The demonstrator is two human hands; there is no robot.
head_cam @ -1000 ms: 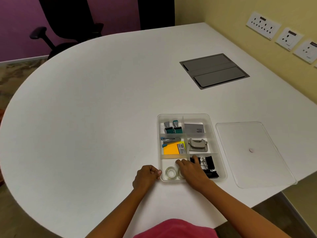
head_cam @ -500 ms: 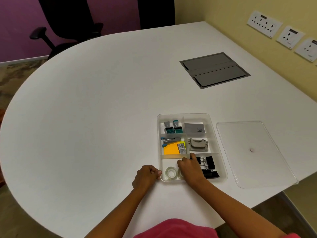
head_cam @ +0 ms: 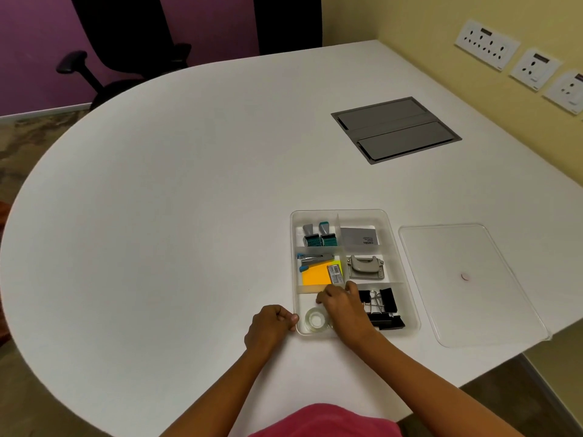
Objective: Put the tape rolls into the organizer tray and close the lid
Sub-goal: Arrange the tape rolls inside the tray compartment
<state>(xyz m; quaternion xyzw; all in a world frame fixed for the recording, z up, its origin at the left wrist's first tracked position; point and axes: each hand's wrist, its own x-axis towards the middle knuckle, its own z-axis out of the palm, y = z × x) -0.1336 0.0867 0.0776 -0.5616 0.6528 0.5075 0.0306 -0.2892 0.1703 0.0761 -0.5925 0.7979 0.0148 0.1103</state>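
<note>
The clear organizer tray (head_cam: 345, 213) sits near the table's front edge. One clear tape roll (head_cam: 315, 319) lies flat in its near-left compartment. My right hand (head_cam: 342, 309) reaches into that same compartment, fingers bent down by the divider. It hides most of a second roll, of which only an edge shows beside the first. Whether it grips anything is hidden. My left hand (head_cam: 268, 329) is a loose fist on the table, thumb touching the tray's near-left corner. The clear lid (head_cam: 467, 310) lies flat to the right of the tray.
Other compartments hold stamps (head_cam: 318, 238), a grey card (head_cam: 359, 236), a stapler (head_cam: 315, 258), orange sticky notes (head_cam: 315, 274), a hole punch (head_cam: 366, 268) and black binder clips (head_cam: 383, 307). A grey cable hatch (head_cam: 396, 129) is set in the table farther back. An office chair (head_cam: 126, 58) stands beyond.
My right hand has slid slightly left, off the binder-clip compartment and over the tape compartment. My left hand, the tray and the lid have stayed put.
</note>
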